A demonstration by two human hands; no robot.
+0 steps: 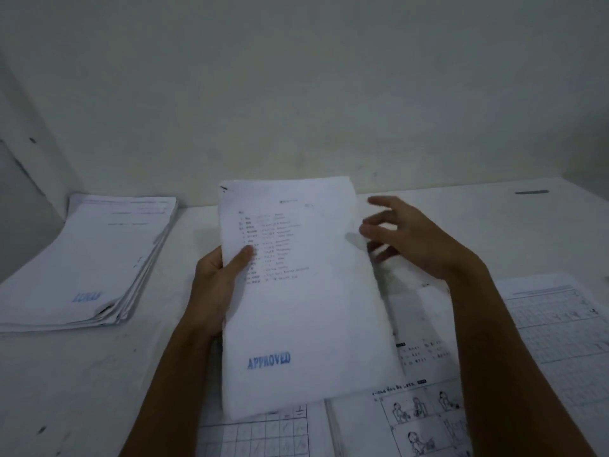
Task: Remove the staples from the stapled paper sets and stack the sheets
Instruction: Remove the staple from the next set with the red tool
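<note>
The left hand [214, 285] pinches the "APPROVED" paper set [296, 291] upright above the surface [82, 374] while the right hand [405, 239], fingers spread, hovers beside it, probably to reach its stapled corner.

I see a white sheet [296, 291] printed with black text rows and a blue APPROVED stamp [269, 360], a white stack [82, 258] with a blue stamp, and white gridded worksheets [557, 328] on a white table [66, 374].

Your left hand [216, 285] is raised with its thumb pinched across the front and fingers curled behind, while your right hand [408, 239] hovers open, fingers [379, 222] spread loosely.
</note>
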